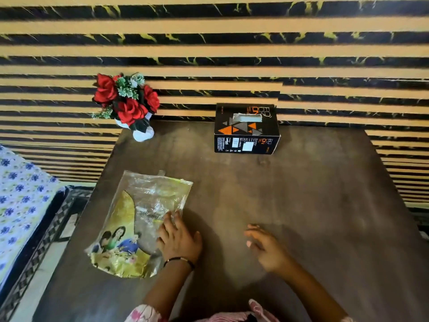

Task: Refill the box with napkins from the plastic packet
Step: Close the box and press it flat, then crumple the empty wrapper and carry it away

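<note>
Left hand (178,242) flat on packet (139,224), fingers straight (no grasp). Right hand (264,248) loose, holding nothing. Box (246,129) well apart.

Tabletop (313,205) butts against the wall (209,49) at the far edge. Box (246,129) sits far centre-right, near the wall, slot in its top face. Flower vase (139,126) at the far-left corner, left of box, well apart. Plastic packet (137,219) lies flat near-left. Left hand (177,240) rests on the packet's right edge. Right hand (264,246) sits right of it, apart from packet. Bed (21,198) stands left of tabletop.
</note>
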Motion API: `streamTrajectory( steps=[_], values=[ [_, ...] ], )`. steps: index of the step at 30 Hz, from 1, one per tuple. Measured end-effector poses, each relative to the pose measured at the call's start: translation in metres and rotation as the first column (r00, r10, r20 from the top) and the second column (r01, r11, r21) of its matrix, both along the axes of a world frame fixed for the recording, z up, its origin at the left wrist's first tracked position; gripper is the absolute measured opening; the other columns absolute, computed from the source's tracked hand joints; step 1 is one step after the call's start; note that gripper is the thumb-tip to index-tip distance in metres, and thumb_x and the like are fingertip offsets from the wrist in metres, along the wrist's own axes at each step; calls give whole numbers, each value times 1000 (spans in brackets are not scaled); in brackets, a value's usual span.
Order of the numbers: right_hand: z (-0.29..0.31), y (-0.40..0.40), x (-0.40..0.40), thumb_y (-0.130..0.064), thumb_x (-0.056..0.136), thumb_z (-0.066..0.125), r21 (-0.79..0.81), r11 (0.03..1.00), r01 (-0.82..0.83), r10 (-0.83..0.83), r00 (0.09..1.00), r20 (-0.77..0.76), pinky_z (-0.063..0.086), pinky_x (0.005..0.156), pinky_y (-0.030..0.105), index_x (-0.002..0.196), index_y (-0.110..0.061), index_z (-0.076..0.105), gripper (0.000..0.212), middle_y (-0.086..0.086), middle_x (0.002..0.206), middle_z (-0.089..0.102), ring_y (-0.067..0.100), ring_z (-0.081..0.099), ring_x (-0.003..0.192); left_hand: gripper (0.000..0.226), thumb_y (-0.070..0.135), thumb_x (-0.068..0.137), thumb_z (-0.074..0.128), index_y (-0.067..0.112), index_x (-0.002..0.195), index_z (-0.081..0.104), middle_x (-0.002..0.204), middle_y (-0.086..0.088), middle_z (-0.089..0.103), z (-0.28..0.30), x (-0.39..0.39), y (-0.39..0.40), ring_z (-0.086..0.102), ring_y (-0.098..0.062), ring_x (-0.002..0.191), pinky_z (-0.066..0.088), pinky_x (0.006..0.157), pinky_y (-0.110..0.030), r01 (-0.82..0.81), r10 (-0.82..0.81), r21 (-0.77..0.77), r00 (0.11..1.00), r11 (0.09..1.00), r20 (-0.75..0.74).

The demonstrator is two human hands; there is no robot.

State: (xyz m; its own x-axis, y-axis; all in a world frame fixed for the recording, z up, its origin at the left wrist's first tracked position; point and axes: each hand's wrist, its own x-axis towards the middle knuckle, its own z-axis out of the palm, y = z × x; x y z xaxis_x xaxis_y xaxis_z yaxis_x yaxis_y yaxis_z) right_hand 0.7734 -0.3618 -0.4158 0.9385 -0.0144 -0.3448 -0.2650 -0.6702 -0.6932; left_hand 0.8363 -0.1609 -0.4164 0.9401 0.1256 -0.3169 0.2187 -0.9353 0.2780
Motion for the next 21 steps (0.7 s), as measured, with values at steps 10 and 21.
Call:
streamTrajectory(
  steps=[10,21],
  values=[
    [26,-39,-23,-22,92,52,-64,982,178,-178,984,14,37,84,11,119,-19,62,29,-3,122,65,9,60,112,54,24,81,64,10,129,43,137,-17,36,12,-8,-99,38,-33,125,35,99,-30,-64,-70,-693,984,718,-164],
    [20,-19,-25,-25,92,51,-29,981,192,-194,978,-77,38,80,13,114,-18,65,26,-4,116,68,9,61,106,62,32,81,60,12,134,37,145,-16,28,18,-6,-8,29,-37,128,31,102,-47,-122,161,-271,979,955,125]
  ],
)
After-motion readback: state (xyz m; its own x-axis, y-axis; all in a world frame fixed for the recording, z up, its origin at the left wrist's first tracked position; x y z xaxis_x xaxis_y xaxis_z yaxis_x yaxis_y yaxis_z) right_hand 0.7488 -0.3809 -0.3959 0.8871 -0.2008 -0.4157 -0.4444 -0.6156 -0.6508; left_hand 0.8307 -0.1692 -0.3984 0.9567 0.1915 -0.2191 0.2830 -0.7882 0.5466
